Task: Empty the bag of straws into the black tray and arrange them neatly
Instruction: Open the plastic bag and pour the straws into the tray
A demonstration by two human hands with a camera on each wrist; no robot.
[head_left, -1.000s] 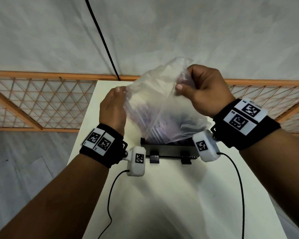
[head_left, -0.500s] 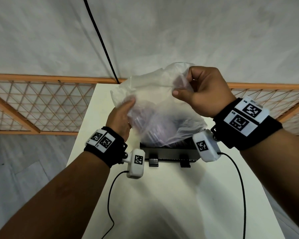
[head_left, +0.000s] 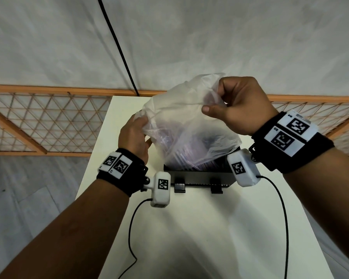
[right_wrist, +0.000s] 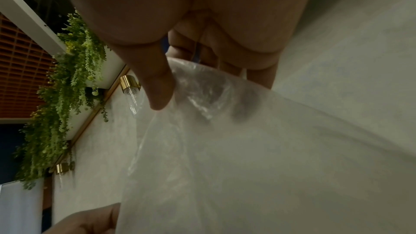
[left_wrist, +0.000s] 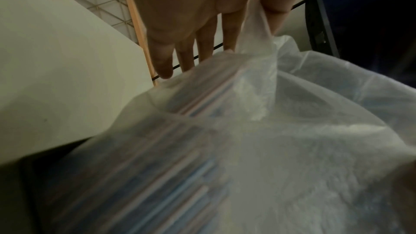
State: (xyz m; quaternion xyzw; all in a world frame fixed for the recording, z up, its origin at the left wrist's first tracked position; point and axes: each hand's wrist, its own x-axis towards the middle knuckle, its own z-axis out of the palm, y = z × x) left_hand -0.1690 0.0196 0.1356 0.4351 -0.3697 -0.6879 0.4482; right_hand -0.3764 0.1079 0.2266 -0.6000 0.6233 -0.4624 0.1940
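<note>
A cloudy clear plastic bag [head_left: 186, 125] hangs upside down over the black tray [head_left: 199, 175] on the white table. Pink and blue straws [left_wrist: 180, 175] show through the plastic at its lower end, reaching into the tray. My right hand [head_left: 238, 103] grips the bag's upper right corner in a fist, with the thumb pressed on the plastic [right_wrist: 202, 95]. On the bag's left side my left hand [head_left: 135, 135] pinches a fold of plastic [left_wrist: 254, 29] between thumb and forefinger, the other fingers [left_wrist: 162, 63] straight. The tray's inside is mostly hidden by the bag.
The narrow white table [head_left: 210, 228] runs away from me, with grey floor on both sides. An orange lattice fence [head_left: 48, 121] crosses behind the table. A black cable [head_left: 117, 45] runs up the grey wall. Two wrist-camera cables [head_left: 133, 218] trail over the near tabletop.
My left hand dropped from the bag's upper left edge to lower on its left side and took a new pinch. The bag slumped and bunched. The right hand kept its grip.
</note>
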